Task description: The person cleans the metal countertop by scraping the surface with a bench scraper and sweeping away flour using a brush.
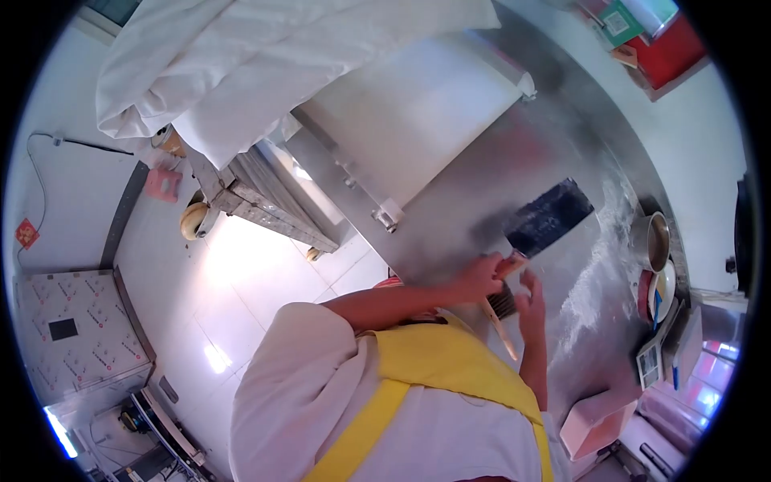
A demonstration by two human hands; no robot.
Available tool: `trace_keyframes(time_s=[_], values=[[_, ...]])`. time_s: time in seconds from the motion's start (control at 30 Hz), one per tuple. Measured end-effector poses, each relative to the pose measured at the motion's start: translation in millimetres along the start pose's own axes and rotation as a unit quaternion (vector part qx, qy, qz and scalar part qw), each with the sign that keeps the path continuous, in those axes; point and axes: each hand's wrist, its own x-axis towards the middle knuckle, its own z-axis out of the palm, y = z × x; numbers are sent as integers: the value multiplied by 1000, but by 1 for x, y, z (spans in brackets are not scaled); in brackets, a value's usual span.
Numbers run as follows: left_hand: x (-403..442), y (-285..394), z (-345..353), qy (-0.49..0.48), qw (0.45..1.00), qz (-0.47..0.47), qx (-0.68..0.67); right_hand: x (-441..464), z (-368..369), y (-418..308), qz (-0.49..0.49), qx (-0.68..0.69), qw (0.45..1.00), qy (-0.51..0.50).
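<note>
My left hand [483, 275] is closed round the wooden handle of a cleaver [551, 218], which has a broad, dark rectangular blade marked with pale smears. The blade points up and to the right over the steel worktop [474, 185]. Close to the handle's end, my right hand [530, 307] has its fingers apart and seems to hold nothing. Between my hands and the yellow apron lies a brush [501, 328] with a long wooden handle and dark bristles, partly hidden by my left hand and forearm.
White flour [590, 281] is scattered along the worktop's right side. A metal pot [657, 241], a bowl [665, 285] and a pink bin [594, 422] stand along the right edge. Ahead is a flat-belted machine [409, 112], with white cloth [241, 72] draped over its left part.
</note>
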Motion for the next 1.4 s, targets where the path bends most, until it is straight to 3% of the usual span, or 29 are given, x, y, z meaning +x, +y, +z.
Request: trace_keyframes(time_s=[0.07,0.1,0.17,0.27,0.3,0.4,0.47,0.5,0.57,0.63,0.73,0.83,0.93,1.03,1.13,1.17,1.2,1.3,1.4], values=[[-12,11,-27,0,997,0,75,-42,-10,62,-9,-285,958,25],[-17,16,-36,6,998,9,65,-61,-10,73,11,-345,939,-1],[-26,27,-52,24,999,19,45,-90,-3,88,50,-455,887,-61],[-44,46,-64,58,994,38,87,-98,3,125,45,-461,885,-50],[-52,55,-68,61,995,21,82,-98,-4,125,-50,-442,895,-32],[-85,71,-85,71,993,-37,88,-97,-31,134,60,-321,943,-69],[-107,75,-93,108,987,-60,100,-90,-43,99,142,-16,989,-35],[-119,78,-95,129,985,-61,102,-87,-49,79,180,139,974,-13],[-137,77,-99,156,981,-76,89,-67,-42,49,142,242,955,99],[-153,68,-104,167,978,-107,59,-41,-43,60,284,168,941,70],[-171,57,-117,156,979,-121,48,-25,-55,44,282,257,906,185],[-189,58,-131,126,981,-144,21,-22,-47,58,261,206,897,291],[-211,53,-147,92,981,-160,53,-27,-37,79,283,132,930,195],[-251,18,-163,55,979,-177,86,-36,-20,57,71,149,930,327],[-292,-3,-176,2,969,-223,108,-35,-9,109,263,116,942,171],[-304,-3,-182,9,976,-156,154,-36,-5,102,266,137,935,188],[-316,-4,-189,-7,973,-183,139,-32,-1,84,270,157,929,200],[-352,-21,-214,-46,951,-259,163,-61,61,-25,-18,224,955,195],[-389,-53,-228,-26,947,-271,171,-87,107,-63,36,190,979,59]])
